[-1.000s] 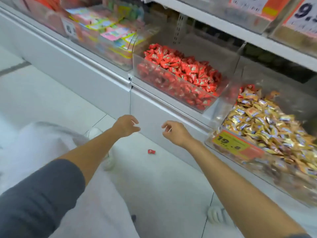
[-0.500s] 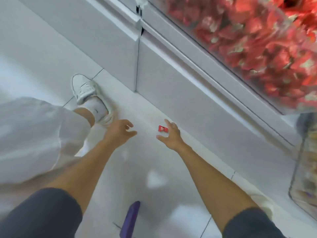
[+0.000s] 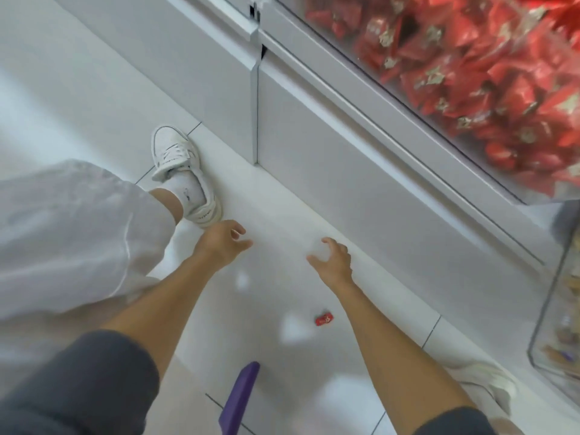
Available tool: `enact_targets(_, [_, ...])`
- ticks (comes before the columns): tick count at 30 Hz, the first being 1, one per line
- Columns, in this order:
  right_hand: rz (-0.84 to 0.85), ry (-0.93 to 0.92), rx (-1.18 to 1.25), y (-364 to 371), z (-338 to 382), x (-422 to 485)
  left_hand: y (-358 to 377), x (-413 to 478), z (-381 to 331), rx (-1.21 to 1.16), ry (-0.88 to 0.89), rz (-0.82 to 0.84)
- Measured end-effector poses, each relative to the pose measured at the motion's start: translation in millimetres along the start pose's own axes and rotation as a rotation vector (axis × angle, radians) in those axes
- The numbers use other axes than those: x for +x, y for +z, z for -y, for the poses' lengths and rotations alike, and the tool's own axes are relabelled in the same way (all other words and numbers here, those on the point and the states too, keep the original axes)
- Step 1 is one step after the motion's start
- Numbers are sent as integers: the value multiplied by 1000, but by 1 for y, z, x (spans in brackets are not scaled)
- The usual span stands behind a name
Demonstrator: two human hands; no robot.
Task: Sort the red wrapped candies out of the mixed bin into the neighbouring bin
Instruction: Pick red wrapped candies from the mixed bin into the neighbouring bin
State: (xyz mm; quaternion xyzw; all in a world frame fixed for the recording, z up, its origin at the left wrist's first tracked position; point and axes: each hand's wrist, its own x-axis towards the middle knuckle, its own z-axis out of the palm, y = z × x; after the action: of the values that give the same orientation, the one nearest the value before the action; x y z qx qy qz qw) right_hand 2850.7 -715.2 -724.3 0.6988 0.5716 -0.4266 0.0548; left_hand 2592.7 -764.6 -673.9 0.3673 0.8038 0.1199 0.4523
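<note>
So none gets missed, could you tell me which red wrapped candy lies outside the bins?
The single red wrapped candy on the white floor beside the right forearm; the rest are piled in the clear bin.

Loose candy (image 3: 324,319) on the floor (image 3: 282,208), nearer me than my left hand (image 3: 221,243) and right hand (image 3: 332,260), shoe (image 3: 180,171) beyond the left, candy bin (image 3: 455,98) upper right.

You're in a shop's sweets aisle: a clear bulk bin (image 3: 561,194) heaped with red wrapped candies (image 3: 489,83) tops a grey display cabinet (image 3: 345,158) over white floor tiles (image 3: 270,215).
</note>
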Motion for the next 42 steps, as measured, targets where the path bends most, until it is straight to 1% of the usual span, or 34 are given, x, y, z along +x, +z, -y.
enact_targets(2, [39,63,-27,-1,-19,-14,8,1,0,29,27,34])
enact_targets(5, [90,10,-92,5,-54,-38,25,1,6,90,68,101])
enact_targets(9, [130,10,-26,12,-92,-68,45,-3,11,172,108,160])
enact_targets(13, [105,13,72,21,-110,-84,56,-12,13,276,159,215])
enact_targets(17, [121,1,46,41,-117,-88,58,-23,16,344,194,229])
enact_targets(19, [123,-36,2,51,-119,-82,56,-28,16,343,194,231])
enact_targets(21, [72,-51,-19,53,-117,-76,51,-31,13,336,185,219])
enact_targets(22, [45,-31,15,49,-113,-74,47,-32,11,339,182,217])
enact_targets(24, [14,15,138,32,-96,-75,37,-37,2,338,192,212])
enact_targets(26, [-3,-9,227,6,-71,-86,25,-45,-14,313,216,190])
enact_targets(28, [-40,-101,248,-22,-42,-106,11,-56,-34,272,258,149])
enact_targets(31, [-86,-273,214,-60,4,-149,-18,-77,-64,217,350,63])
enact_targets(33, [-88,-364,194,-87,38,-185,-44,-94,-80,170,391,-2])
enact_targets(35, [-128,-488,162,-118,75,-223,-74,-114,-95,151,441,-70])
enact_targets(37, [-224,-641,145,-154,110,-261,-102,-138,-110,144,522,-124])
enact_targets(39, [-388,-737,216,-203,147,-293,-127,-165,-129,137,600,-169])
enact_targets(41, [-528,-766,380,-259,177,-319,-145,-192,-152,110,656,-183])
enact_targets(42, [-568,-740,439,-285,187,-329,-152,-204,-165,96,691,-187])
